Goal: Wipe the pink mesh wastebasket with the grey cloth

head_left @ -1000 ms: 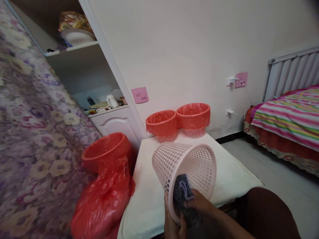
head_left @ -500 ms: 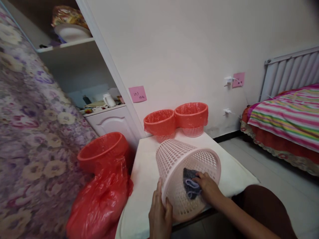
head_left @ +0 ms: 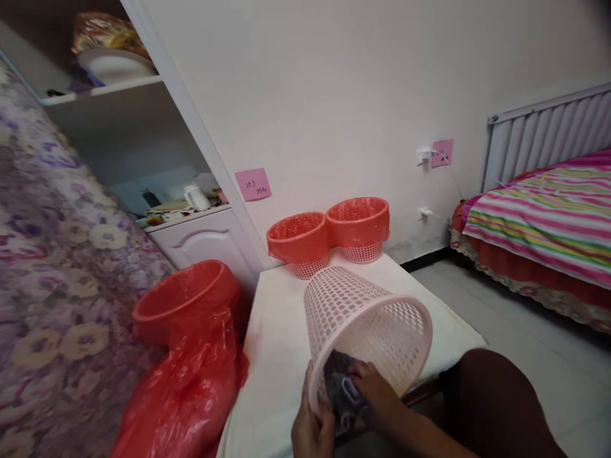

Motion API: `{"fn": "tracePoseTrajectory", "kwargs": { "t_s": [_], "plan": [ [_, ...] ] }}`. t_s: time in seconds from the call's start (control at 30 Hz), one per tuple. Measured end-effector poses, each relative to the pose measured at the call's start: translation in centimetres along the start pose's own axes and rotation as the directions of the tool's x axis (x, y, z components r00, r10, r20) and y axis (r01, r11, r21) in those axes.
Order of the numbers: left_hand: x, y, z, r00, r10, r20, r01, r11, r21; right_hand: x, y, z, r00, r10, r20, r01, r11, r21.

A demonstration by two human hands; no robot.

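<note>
A pale pink perforated basket (head_left: pixel 353 312) lies tipped on its side on the white table (head_left: pixel 277 343), its mouth facing me. My left hand (head_left: pixel 310 432) grips its near rim from outside. My right hand (head_left: pixel 377 397) presses a dark grey cloth (head_left: pixel 341 391) against the rim and inner wall at the lower left of the mouth.
Two pink baskets lined with red bags (head_left: pixel 298 238) (head_left: pixel 359 222) stand at the table's far edge by the wall. A red bin (head_left: pixel 184 299) over a bulging red plastic bag (head_left: pixel 181 394) sits left of the table. A floral cloth (head_left: pixel 57 267) hangs left; a striped bed (head_left: pixel 539 210) is right.
My right hand has drawn the grey cloth from deeper inside the basket back down to the near rim. The basket's mouth has tilted slightly and the view has shifted right.
</note>
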State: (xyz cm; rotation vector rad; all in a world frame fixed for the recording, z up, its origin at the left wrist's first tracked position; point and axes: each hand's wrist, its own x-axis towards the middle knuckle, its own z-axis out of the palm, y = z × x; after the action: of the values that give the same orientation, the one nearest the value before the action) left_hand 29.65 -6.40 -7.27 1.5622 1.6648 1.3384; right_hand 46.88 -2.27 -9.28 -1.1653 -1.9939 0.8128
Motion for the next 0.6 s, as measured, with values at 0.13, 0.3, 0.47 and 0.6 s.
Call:
{"fn": "tracePoseTrajectory", "kwargs": {
  "t_s": [0.13, 0.3, 0.47, 0.6],
  "plan": [
    [0.3, 2.2, -1.7, 0.991, 0.113, 0.071, -0.124, 0.974, 0.187, 0.5, 2.9, -2.9, 0.996, 0.075, -0.053, -0.08, 0.992, -0.1],
    [-1.5, 0.1, 1.1, 0.978, 0.2, -0.061, -0.189, 0.971, 0.147, 1.0, 2.7, -4.2, 0.981, 0.163, -0.109, -0.162, 0.987, 0.02],
    [-2.8, -3.8, 3.3, 1.0, 0.015, 0.001, -0.015, 0.998, 0.057, -1.2, -1.3, -1.2, 0.996, 0.091, 0.008, -0.089, 0.947, 0.309],
    [-2.1, -2.9, 2.7, 1.0, -0.01, 0.028, 0.01, 1.0, -0.002, -3.3, -1.1, -0.6, 0.996, 0.079, 0.051, -0.081, 0.996, 0.039]
  ]
}}
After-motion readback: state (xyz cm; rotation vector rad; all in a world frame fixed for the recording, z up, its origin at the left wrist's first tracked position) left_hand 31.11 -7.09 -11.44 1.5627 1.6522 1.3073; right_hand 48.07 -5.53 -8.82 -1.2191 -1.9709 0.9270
